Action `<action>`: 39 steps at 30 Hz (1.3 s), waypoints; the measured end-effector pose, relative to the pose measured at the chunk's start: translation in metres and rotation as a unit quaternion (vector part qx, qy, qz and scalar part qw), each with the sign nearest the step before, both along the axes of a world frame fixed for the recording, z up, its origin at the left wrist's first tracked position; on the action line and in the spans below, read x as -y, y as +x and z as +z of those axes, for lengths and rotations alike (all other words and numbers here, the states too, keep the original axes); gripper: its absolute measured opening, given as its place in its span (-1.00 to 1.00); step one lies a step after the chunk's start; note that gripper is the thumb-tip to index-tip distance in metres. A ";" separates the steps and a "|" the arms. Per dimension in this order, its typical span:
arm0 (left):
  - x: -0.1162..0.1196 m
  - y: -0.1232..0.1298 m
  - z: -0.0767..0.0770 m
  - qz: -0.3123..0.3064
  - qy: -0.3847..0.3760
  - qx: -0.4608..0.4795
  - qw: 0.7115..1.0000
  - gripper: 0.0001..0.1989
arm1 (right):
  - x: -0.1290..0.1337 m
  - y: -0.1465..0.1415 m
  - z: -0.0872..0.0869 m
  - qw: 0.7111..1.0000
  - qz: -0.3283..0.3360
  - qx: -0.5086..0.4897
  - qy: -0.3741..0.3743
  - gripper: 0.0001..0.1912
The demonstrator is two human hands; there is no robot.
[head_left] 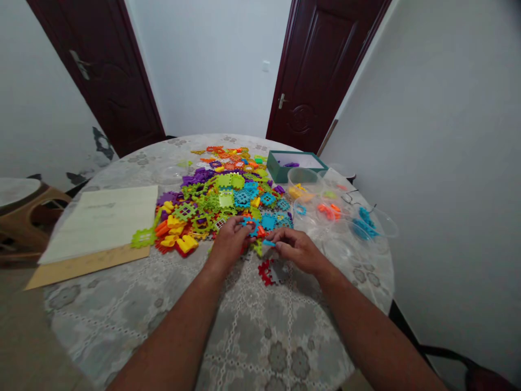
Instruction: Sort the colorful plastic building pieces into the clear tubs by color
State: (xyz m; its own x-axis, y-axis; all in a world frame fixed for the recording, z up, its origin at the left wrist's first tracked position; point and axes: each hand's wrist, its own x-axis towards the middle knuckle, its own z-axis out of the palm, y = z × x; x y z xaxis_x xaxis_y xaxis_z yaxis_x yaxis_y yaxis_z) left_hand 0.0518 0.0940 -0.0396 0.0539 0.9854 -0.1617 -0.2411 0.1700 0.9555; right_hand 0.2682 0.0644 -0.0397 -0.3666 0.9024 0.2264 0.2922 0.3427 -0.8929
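My left hand (233, 238) is closed at the near edge of a heap of plastic building pieces (211, 201). Between its thumb and fingers is a blue notched plastic piece (251, 224). Opposite it, my right hand (296, 247) pinches a small, thin blue piece (268, 243); its exact shape is too small to tell. Below the right hand, a red notched piece (266, 272) and a grey notched piece (279, 271) lie together on the tablecloth. Yellow tube-like pieces (186, 244) rest left of my left hand.
Clear plastic bowls (345, 244) stand on the right, some with blue, orange or yellow pieces. Behind them is a green box (279, 172) with purple pieces inside. Pale sheets (106, 217) and a brown cardboard strip (89, 266) lie left on the round table (142, 336).
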 end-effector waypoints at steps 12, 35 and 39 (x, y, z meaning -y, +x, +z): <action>0.002 -0.001 -0.001 -0.125 0.011 -0.018 0.992 -0.60 | -0.002 -0.017 -0.010 0.961 -0.095 0.079 0.246 -0.89; 0.000 -0.001 -0.007 -0.068 0.082 -0.150 0.983 -0.68 | -0.009 0.135 0.096 0.815 -0.436 0.314 0.217 -0.65; -0.001 -0.002 -0.008 -0.032 0.098 -0.169 0.980 -0.73 | -0.019 0.189 0.091 0.685 -0.521 0.486 0.151 -0.63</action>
